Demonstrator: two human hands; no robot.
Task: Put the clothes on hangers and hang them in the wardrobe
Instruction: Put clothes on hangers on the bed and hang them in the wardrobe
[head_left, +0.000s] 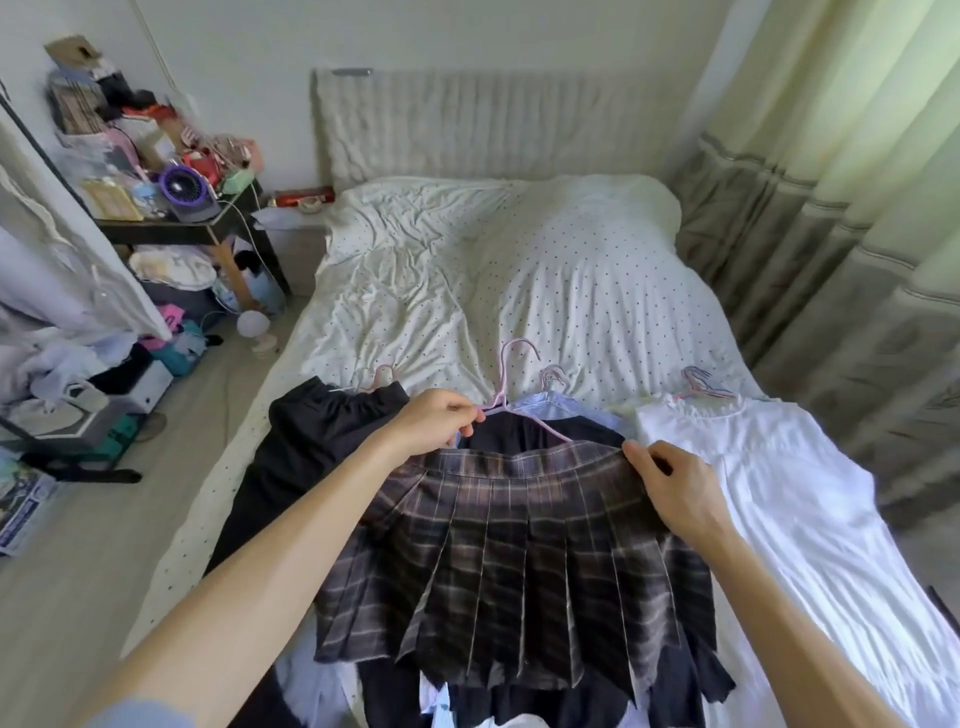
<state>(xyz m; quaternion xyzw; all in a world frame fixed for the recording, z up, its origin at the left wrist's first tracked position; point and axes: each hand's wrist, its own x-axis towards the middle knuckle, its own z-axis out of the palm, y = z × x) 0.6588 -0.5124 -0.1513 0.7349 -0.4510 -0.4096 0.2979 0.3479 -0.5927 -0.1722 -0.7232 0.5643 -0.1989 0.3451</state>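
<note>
Head view: a plaid skirt (519, 561) lies spread at the near edge of the bed (519, 291), pleats running toward the person and waistband across, left to right. It rests on darker clothes, with a striped shirt (561, 408) showing just beyond the waistband.

The left hand (439, 421) pinches a pink hanger (511, 397) by its left arm, fingertips closed on the wire just beside the neck. The right hand (675, 483) grips the right end of the waistband, with the thumb on top and the fingers curled under the cloth.

The hanger's long axis slants from the left hand down toward the right. Its right arm appears to slip inside the waistband near the middle, and its hook points up the bed, away from the person. So the skirt looks only half on: the right hand is the nearer one to draw the band over the hanger's far end, while the left steadies the wire.

A black garment (311, 441) lies toward the near left corner and a white garment (779, 493) toward the near right, each with a hanger at its top.

A printed leaflet (21, 499) lies on the floor at the left, its writing too small to read. No brand or label can be read anywhere.
</note>
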